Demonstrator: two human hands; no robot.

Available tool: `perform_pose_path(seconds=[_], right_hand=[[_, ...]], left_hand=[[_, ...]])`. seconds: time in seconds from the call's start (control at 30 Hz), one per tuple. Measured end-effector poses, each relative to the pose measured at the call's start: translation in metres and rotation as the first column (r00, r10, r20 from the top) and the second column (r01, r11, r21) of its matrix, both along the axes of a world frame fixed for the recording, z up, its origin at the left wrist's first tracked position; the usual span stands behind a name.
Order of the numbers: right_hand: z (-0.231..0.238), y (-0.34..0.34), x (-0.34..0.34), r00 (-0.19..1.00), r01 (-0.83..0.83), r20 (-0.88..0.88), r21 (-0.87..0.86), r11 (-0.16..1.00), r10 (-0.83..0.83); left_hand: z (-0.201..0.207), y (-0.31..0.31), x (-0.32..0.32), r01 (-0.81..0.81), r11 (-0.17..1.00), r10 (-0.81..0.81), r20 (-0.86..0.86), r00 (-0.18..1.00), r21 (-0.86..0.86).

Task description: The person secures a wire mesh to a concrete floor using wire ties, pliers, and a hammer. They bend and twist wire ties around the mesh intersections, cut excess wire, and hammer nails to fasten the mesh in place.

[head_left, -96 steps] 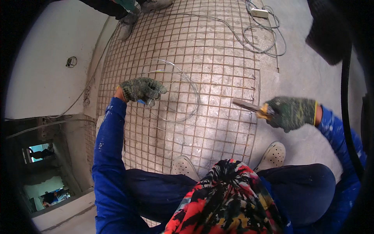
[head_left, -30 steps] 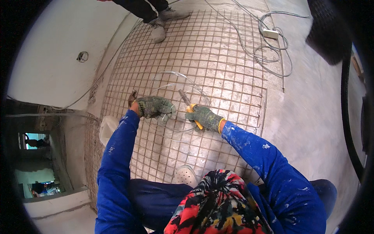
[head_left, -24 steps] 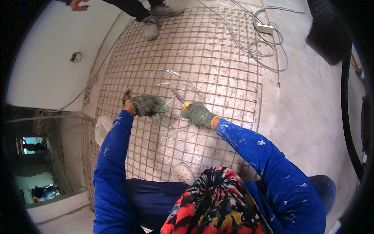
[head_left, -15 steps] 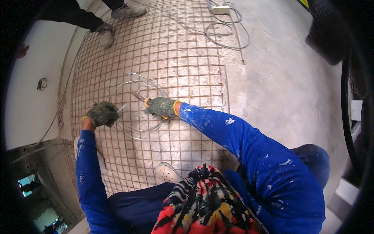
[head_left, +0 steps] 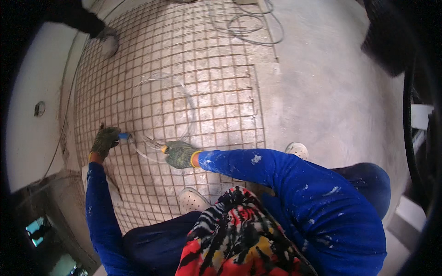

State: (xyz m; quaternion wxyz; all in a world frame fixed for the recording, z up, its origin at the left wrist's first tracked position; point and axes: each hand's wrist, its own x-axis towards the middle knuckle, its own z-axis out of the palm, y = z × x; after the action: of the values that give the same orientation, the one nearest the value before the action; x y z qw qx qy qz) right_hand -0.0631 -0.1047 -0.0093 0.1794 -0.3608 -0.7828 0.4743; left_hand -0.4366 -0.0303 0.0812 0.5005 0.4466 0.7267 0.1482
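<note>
My right hand (head_left: 180,154), in a grey-green knitted glove with a yellow cuff, is closed round pliers with an orange-yellow grip (head_left: 164,149). Their metal jaws point up and left, over the steel mesh. My left hand (head_left: 106,140), gloved alike, is closed at the left above the mesh, with a small blue piece (head_left: 123,136) sticking out on its right side; its kind does not show. A loose coil of thin pale wire (head_left: 193,115) lies in a wide ring between and beyond my hands. Part of it runs toward the pliers and the blue piece.
A rusty steel mesh (head_left: 221,98) covers the floor, its right edge ending on bare concrete (head_left: 317,101). A grey cable (head_left: 271,41) loops at the far right of the mesh. Another person's shoe (head_left: 109,43) stands at the far left. A pale wall (head_left: 32,133) rises on the left.
My right hand has come nearer and a little left with the pliers. My left hand has shifted left and slightly nearer; the blue piece now shows beside it. The view has shifted somewhat.
</note>
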Motion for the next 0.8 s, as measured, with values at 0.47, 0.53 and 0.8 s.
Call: perform_pose_path(seconds=[0.47,0.53,0.8], right_hand=[[-0.029,0.027,0.022,0.915,-0.300,0.287,0.009,0.954,0.285],[-0.026,0.032,0.018,0.907,-0.330,0.277,-0.001,0.944,0.318],[-0.018,0.033,0.014,0.906,-0.305,0.324,0.055,0.951,0.272]], left_hand=[[-0.058,-0.076,0.098,0.674,0.738,-0.617,-0.370,0.694,0.033],[-0.055,-0.070,0.105,0.667,0.744,-0.606,-0.455,0.652,-0.035],[-0.055,-0.055,0.086,0.626,0.779,-0.514,-0.552,0.656,0.018]])
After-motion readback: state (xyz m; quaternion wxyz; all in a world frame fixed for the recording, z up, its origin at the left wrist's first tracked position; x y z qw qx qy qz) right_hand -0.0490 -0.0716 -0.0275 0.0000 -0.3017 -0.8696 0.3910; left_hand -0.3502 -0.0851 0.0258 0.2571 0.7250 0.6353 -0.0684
